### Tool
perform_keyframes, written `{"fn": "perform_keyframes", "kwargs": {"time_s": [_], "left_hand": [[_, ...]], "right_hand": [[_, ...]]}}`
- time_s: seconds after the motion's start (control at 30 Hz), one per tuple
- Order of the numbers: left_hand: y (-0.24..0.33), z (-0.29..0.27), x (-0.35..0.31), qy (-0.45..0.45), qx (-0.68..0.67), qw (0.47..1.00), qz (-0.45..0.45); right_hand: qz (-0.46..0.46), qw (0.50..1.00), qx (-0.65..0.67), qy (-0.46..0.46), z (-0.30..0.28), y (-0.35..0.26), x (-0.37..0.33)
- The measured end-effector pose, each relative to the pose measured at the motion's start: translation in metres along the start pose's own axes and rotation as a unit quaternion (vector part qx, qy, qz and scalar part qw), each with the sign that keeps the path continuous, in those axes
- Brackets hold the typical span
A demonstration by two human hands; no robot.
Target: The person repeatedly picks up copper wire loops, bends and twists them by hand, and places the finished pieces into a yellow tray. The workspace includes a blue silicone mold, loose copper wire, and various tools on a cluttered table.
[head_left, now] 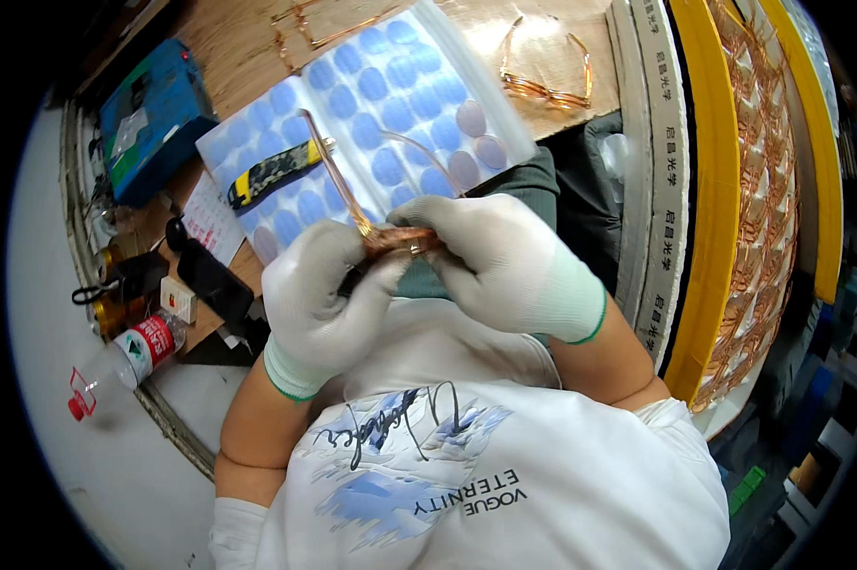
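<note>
My left hand (326, 294), in a white knit glove, is closed on one side of a brown, see-through eyeglass frame (397, 239). Gripping its other side is my right hand (509, 261), gloved alike, thumb and fingers pinched together. One temple sticks up and away from the frame, and a second thin, clear-looking temple slants over to the right. Fingers cover most of the front. Just beyond my hands lies a plastic sheet (478, 65) with rows of blue round discs. A yellow and dark patterned utility knife (275, 175) rests on it.
More amber eyeglasses (547, 92) lie on the wooden table (234, 33). At left are a blue box (153, 123), a black phone-like object (213, 277), a small white box (178, 298) and a clear bottle (143, 350). Yellow-edged trays (699, 209) holding many frames stand close on my right.
</note>
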State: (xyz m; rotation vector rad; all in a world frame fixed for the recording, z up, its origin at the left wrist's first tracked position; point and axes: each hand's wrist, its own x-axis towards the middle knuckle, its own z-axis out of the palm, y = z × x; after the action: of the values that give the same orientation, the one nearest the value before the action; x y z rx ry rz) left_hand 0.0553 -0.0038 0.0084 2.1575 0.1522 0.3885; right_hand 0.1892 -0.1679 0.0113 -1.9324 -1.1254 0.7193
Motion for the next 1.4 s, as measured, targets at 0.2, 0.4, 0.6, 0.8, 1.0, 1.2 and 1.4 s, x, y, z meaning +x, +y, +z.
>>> {"fn": "perform_keyframes", "kwargs": {"time_s": [0.2,0.4,0.6,0.8,1.0,1.2,1.4], "left_hand": [[-0.034,0.031,0.03,0.01,-0.059,0.998,-0.017],[-0.054,0.032,0.031,-0.032,-0.059,0.995,-0.079],[-0.057,0.021,0.011,-0.014,-0.073,0.985,-0.154],[-0.059,0.02,-0.016,-0.053,-0.086,0.979,-0.176],[-0.037,0.06,-0.005,-0.076,-0.227,0.963,-0.124],[0.017,0.114,0.019,-0.247,-0.249,0.937,0.006],[0.052,0.149,0.007,-0.365,-0.196,0.909,0.046]], "right_hand": [[0.039,0.962,-0.188,0.193,-0.015,0.061,0.016],[0.188,0.826,-0.509,0.153,-0.058,0.202,0.041],[0.207,0.844,-0.481,0.119,-0.055,0.228,0.068],[0.157,0.865,-0.404,0.253,-0.051,0.171,0.011],[-0.01,0.899,-0.253,0.356,-0.027,0.073,-0.1],[-0.029,0.868,-0.261,0.421,-0.046,0.008,-0.243],[0.2,0.724,-0.562,0.348,-0.058,-0.023,-0.44]]}}
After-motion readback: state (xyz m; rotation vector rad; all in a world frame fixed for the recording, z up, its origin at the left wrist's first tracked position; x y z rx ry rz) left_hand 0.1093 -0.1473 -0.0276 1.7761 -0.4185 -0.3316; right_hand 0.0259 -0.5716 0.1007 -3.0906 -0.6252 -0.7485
